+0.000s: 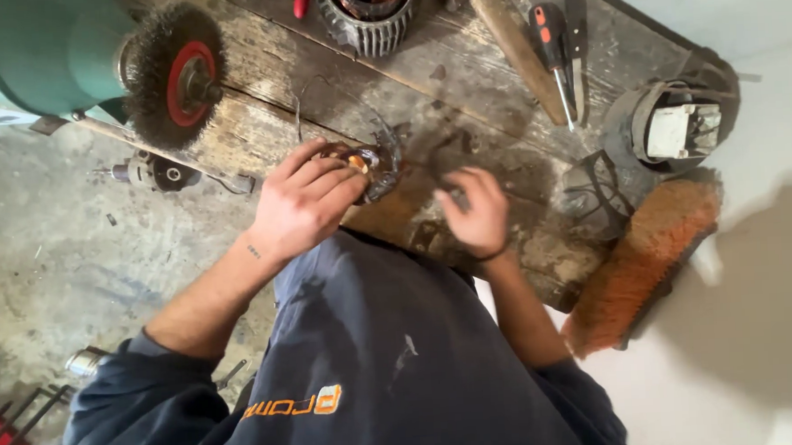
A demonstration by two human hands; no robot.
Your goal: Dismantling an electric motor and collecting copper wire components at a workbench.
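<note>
On workbench (258, 131): left hand (302, 209) grip closed around motor winding (371, 166); right hand (476, 212) beside, blurred, grip unclear.

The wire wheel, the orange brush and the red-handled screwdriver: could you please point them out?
wire wheel (183, 76), head view, red hub.
orange brush (647, 256), head view, bristles.
red-handled screwdriver (545, 38), head view, handle.

You have no packages, signs or screens on the bench in front of you. The only label-like mark is the orange printed logo (293, 403) on the front of your dark blue sweatshirt (375, 357), low in the view between your arms; it shows as a short row of blocky orange shapes that appears upside down from where you look. A small dark mark sits on your left wrist (253, 252), too small to make out.
</note>
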